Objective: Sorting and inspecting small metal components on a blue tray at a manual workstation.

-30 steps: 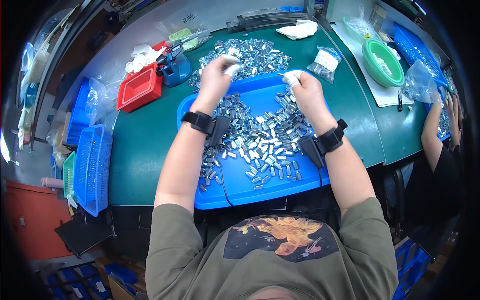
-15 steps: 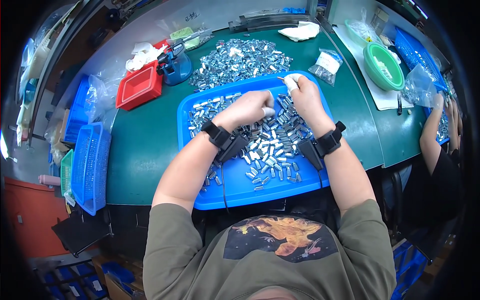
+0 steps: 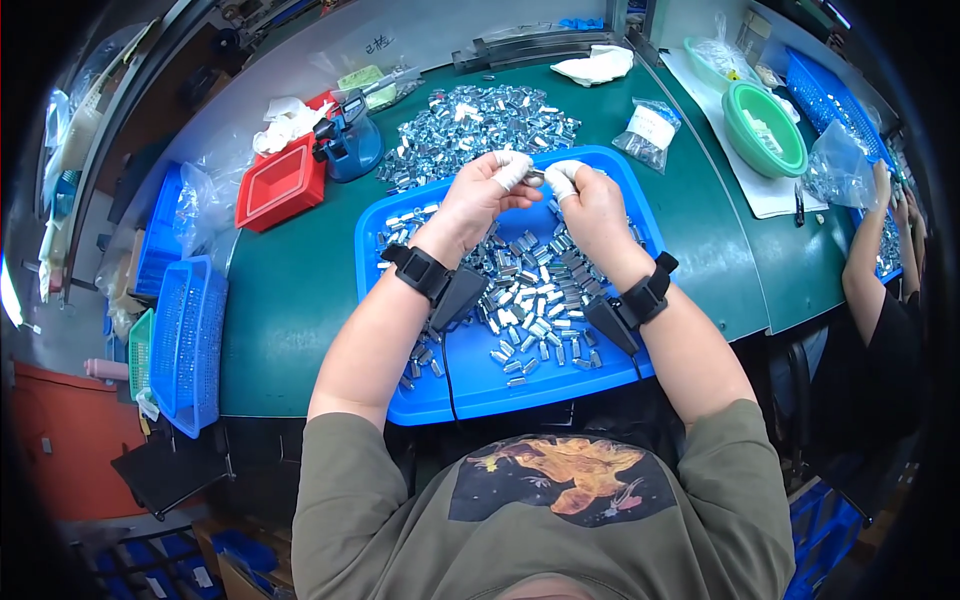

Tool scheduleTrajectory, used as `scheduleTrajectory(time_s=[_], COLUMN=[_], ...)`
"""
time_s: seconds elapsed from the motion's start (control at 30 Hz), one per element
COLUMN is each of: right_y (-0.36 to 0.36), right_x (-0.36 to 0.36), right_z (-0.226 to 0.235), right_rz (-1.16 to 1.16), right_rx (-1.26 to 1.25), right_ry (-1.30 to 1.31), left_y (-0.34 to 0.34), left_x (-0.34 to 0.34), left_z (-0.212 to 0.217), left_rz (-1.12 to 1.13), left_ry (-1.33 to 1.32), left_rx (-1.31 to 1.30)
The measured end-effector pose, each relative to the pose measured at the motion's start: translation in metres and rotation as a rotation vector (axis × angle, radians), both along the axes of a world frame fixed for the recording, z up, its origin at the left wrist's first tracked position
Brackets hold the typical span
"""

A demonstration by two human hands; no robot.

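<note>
We observe both forearms entering from the lower edge and angling inward, so that the two hands meet over the far side of the blue tray (image 3: 480,398). The left hand (image 3: 480,203) is bent at the wrist, its white-wrapped thumb and forefinger pinching a small metal piece (image 3: 536,178), the other fingers loosely curled beneath. The right hand (image 3: 597,208) faces it, knuckles up, with its white-wrapped fingertips brought close to the same piece; we cannot tell whether it grips the piece too or only meets it. The piece sits between the two sets of fingertips, raised above the tray.

Black straps (image 3: 420,272) circle both wrists. Below the hands, we see many loose metal parts (image 3: 540,300) spread in the tray, which rests on the green bench (image 3: 280,340). A heap of similar parts (image 3: 480,125) lies on the bench just beyond the tray.
</note>
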State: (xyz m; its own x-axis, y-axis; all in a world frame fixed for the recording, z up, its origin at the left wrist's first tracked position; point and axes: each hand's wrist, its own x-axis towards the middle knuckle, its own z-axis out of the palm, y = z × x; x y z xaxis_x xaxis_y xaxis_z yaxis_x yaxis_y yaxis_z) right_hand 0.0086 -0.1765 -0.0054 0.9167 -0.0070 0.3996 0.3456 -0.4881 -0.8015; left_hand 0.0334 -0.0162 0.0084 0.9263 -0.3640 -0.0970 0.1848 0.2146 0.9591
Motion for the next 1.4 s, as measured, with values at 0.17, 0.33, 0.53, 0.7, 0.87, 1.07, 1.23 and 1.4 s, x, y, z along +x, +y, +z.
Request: scheduleTrajectory(time_s=[0.17,0.33,0.53,0.7,0.87,1.07,1.23,1.4], right_y=[-0.001,-0.004,-0.008,-0.005,-0.011,-0.009,-0.015,-0.01], right_x=[0.0,-0.003,0.002,0.006,0.003,0.01,0.017,0.016], right_z=[-0.003,0.003,0.006,0.003,0.007,0.001,-0.012,-0.011], right_rz=[0.015,0.128,0.236,0.272,0.126,0.032,-0.008,0.016], right_rx=[-0.028,0.051,0.17,0.388,0.172,0.085,0.028,0.019], right_ry=[-0.033,0.172,0.283,0.31,0.108,0.099,0.082,0.055], left_y=[0.004,0.003,-0.004,-0.004,0.006,0.059,0.011,0.003], left_x=[0.0,-0.002,-0.005,-0.001,0.019,0.045,0.002,-0.005], left_z=[0.001,0.004,0.007,0.003,-0.004,-0.01,0.006,-0.004], left_rz=[-0.035,-0.028,0.015,0.062,0.426,0.721,0.209,-0.467], left_ry=[-0.137,-0.332,-0.393,-0.433,-0.603,-0.822,-0.85,-0.682], left_rx=[0.103,0.21,0.232,0.35,0.719,0.969,1.008,1.107])
